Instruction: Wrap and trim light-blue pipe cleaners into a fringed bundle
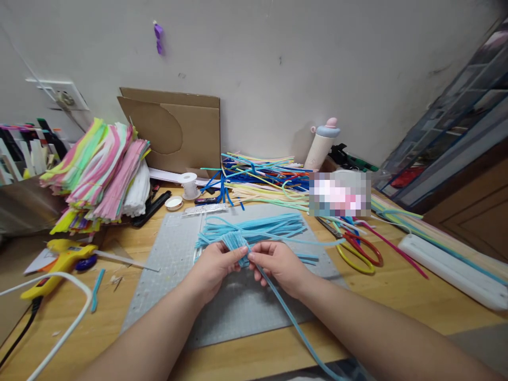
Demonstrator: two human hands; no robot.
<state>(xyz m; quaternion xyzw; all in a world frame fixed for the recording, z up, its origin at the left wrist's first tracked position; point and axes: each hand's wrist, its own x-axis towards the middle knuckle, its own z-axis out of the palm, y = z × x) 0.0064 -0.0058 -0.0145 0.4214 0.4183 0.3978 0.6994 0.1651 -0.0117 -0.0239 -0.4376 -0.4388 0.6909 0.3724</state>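
Observation:
My left hand (222,262) is closed on a small woven panel of light-blue pipe cleaners (235,241), gripped at its lower right edge between thumb and fingers. Close beside it, my right hand (275,264) pinches a long light-blue pipe cleaner (291,315) at the panel's edge. That strand's free length trails down past the front edge of the table. Behind both hands, a pile of loose light-blue pipe cleaners (273,226) lies on the grey cutting mat (159,280). The fingers hide part of the panel.
On the left lie a yellow glue gun (59,264) with its cord and bundled pastel pipe cleaners (103,169). Scissors (359,251) and a white power strip (452,270) lie right. Further back are mixed pipe cleaners (262,172), a thread spool (189,186), cardboard (198,127) and a bottle (321,145).

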